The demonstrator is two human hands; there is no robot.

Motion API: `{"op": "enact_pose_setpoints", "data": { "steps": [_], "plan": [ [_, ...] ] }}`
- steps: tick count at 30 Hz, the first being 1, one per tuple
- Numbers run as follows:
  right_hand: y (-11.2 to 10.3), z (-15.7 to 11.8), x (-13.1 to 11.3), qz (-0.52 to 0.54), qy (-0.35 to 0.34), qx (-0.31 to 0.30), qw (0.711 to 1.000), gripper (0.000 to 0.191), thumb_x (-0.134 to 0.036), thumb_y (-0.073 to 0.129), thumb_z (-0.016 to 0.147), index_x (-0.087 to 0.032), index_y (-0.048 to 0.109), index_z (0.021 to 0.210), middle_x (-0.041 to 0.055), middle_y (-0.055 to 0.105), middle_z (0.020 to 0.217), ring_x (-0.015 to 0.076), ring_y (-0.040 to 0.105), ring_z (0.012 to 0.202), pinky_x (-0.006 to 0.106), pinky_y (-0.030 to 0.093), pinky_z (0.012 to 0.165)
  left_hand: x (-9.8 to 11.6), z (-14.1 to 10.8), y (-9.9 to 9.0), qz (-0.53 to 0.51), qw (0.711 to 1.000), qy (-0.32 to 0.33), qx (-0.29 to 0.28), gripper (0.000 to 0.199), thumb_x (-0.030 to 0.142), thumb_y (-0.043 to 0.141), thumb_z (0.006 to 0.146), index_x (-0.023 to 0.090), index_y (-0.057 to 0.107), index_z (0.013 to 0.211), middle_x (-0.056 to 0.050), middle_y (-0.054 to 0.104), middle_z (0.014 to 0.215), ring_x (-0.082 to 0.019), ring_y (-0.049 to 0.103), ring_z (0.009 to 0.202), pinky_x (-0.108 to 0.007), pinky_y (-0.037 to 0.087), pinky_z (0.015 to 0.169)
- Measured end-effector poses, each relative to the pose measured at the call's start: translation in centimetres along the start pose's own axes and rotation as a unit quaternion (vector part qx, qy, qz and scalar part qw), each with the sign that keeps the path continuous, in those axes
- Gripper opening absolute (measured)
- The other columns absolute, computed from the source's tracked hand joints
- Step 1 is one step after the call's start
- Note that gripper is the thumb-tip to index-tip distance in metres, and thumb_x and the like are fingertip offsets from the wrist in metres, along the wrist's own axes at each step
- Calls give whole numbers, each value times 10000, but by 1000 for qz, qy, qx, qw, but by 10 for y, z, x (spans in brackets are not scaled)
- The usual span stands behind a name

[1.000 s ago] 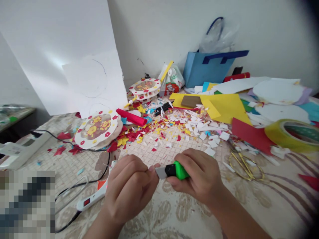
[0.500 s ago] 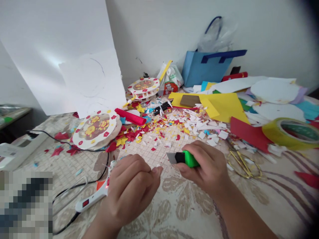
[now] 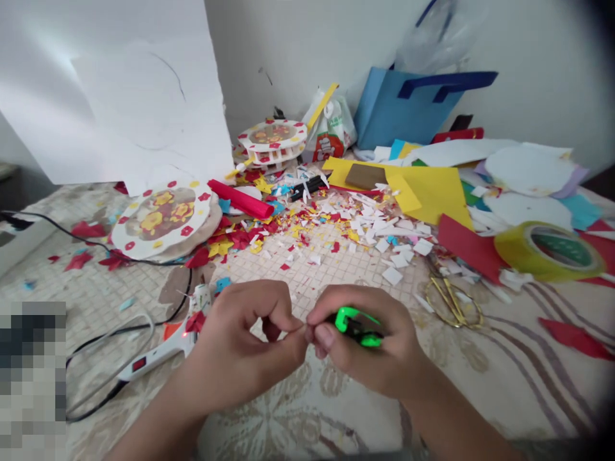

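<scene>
Two hands, lower centre of frame, over a patterned cloth [image 3: 269, 432], fingertips meeting or nearly so. Left hand [image 3: 252, 349]: thumb and index pinched tight; can't tell if anything small is in the pinch. Right hand [image 3: 368, 346]: green-and-black cutter [image 3: 359, 326] tucked in the palm under curled fingers, thumb and index tips together pointing at the left's. Blade not visible from this angle.

Glue gun [image 3: 156, 358] lower left, partly behind left hand, red switch on its white handle, black cable trailing. Gold-handled scissors [image 3: 454, 304] right of the hands on the cloth. Yellow tape roll [image 3: 514, 253] at right, just beside red paper [image 3: 466, 246].

Mid-frame: paper scraps, mostly white, red and yellow. Flowered disc [image 3: 166, 218] left of them, red roll [image 3: 240, 199] near its upper right edge. Yellow card [image 3: 435, 189] right of centre, brown block [image 3: 365, 176] on it.

Back: tiered disc stack [image 3: 273, 134] upper centre, blue bag [image 3: 391, 109] upper right, white board [image 3: 144, 115] upper left.
</scene>
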State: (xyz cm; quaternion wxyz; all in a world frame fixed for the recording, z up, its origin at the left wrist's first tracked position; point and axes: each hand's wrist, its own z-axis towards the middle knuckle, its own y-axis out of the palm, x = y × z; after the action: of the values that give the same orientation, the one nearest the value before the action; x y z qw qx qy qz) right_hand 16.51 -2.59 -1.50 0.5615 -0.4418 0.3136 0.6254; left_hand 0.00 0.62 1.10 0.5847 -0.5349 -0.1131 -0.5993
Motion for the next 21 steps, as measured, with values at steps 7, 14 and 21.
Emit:
{"op": "enact_pose_setpoints", "data": {
  "steps": [7, 14, 21],
  "plan": [
    [-4, -4, 5, -80, 25, -23, 996, 122, -115, 531, 712, -177, 581, 805, -18, 601, 653, 96, 538, 565, 206, 434, 527, 1, 6, -1, 19, 999, -26, -29, 249, 91, 564, 649, 171, 402, 478, 62, 389, 440, -50, 351, 408, -186, 293, 384],
    [-7, 0, 2, -225, -11, -44, 973, 80, -158, 532, 682, -197, 541, 752, -43, 578, 630, 84, 511, 551, 196, 382, 530, -1, 10, -2, 68, 995, -40, -64, 261, 92, 564, 612, 173, 371, 457, 70, 361, 417, -42, 310, 391, -163, 254, 353],
    [-8, 1, 0, -289, -35, -81, 953, 53, -195, 534, 718, -205, 501, 759, -44, 567, 655, 94, 511, 592, 207, 372, 566, -6, 9, -4, 48, 992, -52, -104, 233, 76, 582, 596, 168, 413, 464, 81, 374, 422, -34, 330, 392, -141, 259, 347]
  ]
}}
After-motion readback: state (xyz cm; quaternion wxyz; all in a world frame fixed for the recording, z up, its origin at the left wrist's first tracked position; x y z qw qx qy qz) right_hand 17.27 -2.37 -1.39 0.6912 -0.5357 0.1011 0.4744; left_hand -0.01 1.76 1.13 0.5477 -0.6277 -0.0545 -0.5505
